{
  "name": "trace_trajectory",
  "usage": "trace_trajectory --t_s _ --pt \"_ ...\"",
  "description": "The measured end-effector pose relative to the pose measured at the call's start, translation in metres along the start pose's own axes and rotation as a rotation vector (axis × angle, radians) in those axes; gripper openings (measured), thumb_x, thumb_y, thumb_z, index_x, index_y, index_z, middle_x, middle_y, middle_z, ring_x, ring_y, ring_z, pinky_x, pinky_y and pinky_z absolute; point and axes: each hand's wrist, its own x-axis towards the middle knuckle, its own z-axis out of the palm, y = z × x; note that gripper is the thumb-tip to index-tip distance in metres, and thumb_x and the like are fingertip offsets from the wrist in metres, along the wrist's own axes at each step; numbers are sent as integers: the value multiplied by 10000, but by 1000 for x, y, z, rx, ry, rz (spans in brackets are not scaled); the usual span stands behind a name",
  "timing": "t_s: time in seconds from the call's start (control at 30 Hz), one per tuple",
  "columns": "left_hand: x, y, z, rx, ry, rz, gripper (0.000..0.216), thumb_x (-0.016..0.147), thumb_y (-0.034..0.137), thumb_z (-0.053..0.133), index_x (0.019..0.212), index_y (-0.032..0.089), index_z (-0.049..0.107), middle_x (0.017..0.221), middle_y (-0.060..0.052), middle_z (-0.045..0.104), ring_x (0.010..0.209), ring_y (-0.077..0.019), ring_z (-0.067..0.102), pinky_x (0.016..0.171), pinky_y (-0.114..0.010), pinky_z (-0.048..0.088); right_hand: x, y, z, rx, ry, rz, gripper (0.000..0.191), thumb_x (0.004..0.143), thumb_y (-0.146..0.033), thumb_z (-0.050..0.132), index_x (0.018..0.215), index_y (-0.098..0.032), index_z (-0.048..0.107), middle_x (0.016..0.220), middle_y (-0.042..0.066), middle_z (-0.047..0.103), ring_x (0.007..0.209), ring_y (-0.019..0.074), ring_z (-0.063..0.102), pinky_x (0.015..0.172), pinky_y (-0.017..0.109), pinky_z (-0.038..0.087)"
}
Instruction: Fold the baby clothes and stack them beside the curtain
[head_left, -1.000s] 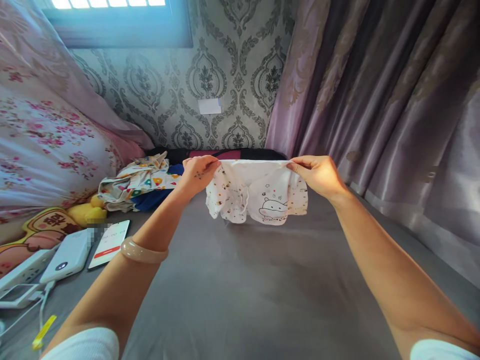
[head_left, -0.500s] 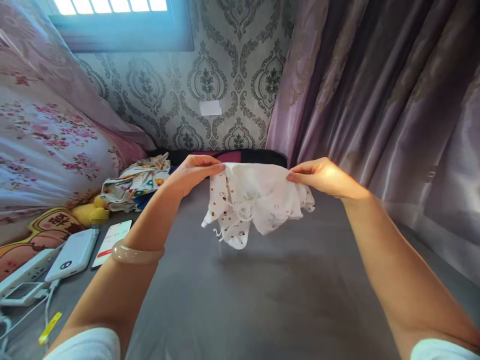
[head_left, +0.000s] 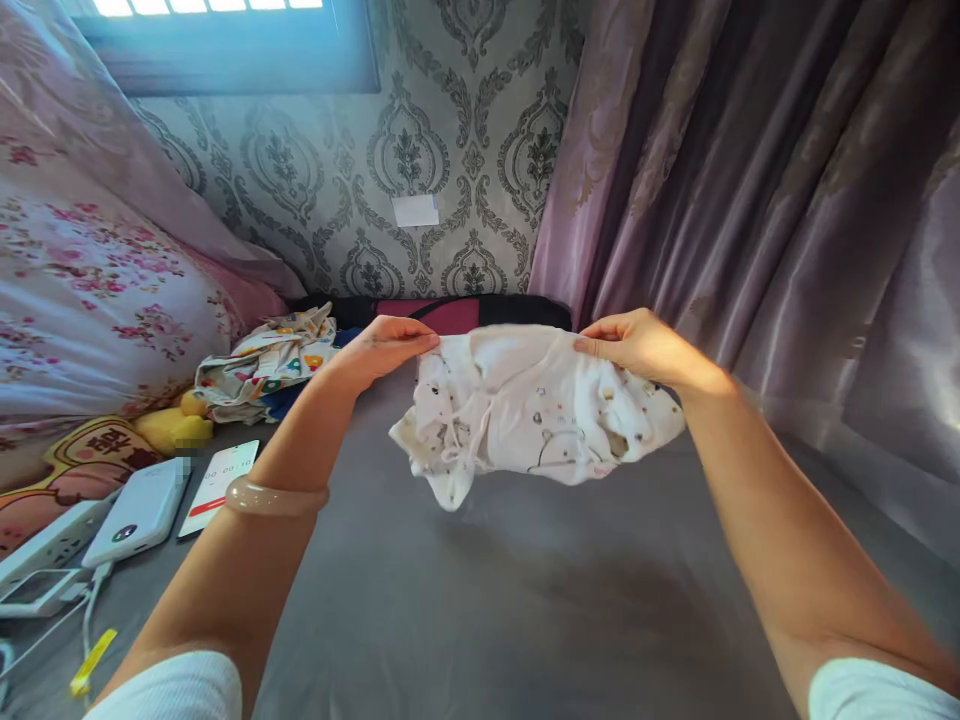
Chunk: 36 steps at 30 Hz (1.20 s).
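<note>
A small white baby garment with printed figures and thin ties hangs in the air above the grey bed sheet. My left hand pinches its upper left corner between thumb and fingers. At the upper right corner, my right hand grips it the same way, so the top edge is stretched between both hands. The lower part hangs loose in folds, with the ties dangling at its left side. A pale bangle circles my left forearm.
Left of my arm lie a phone, a white power bank, a power strip and cables. Behind them are a yellow plush toy and a heap of patterned clothes. Purple curtains hang at the right.
The garment has swung and spread wider, its right side now reaching farther right and its printed front showing more. Both hands keep their hold. The view has shifted slightly.
</note>
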Motion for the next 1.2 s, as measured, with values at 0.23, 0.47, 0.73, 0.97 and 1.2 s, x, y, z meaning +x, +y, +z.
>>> trace_trajectory --t_s 0.23,0.47,0.73,0.97,1.2 --pt "6 -7 9 -36 150 31 411 650 530 729 813 154 690 709 -40 659 609 -134 558 539 -235 434 16 9 7 67 215 -78 404 678 -564 726 831 -191 742 771 45 721 675 179 645 587 305 538" --pt "13 -11 16 95 286 186 318 724 448 643 820 147 673 668 -2 597 590 -102 496 525 -215 378 18 13 18 -28 309 -104 389 751 -552 659 866 -187 729 758 37 705 655 171 626 540 289 492" --pt "-24 5 21 435 353 306 287 847 403 517 916 182 687 744 -18 621 663 -128 516 566 -221 369 -16 5 30 -252 440 -155 283 869 -447 559 941 -221 714 813 23 699 738 182 618 667 320 482" --pt "-104 62 9 643 372 435 202 831 356 587 945 265 726 878 -22 683 772 -173 570 717 -280 439 -86 -34 17 -242 394 -151 288 835 -517 617 965 -290 738 846 16 719 725 214 639 622 340 493" --pt "-72 41 -9 657 204 302 282 846 400 546 944 198 717 812 -4 685 719 -148 581 634 -223 428 -63 -20 15 -179 231 -99 349 810 -555 622 921 -246 742 785 13 710 684 192 631 584 301 483"
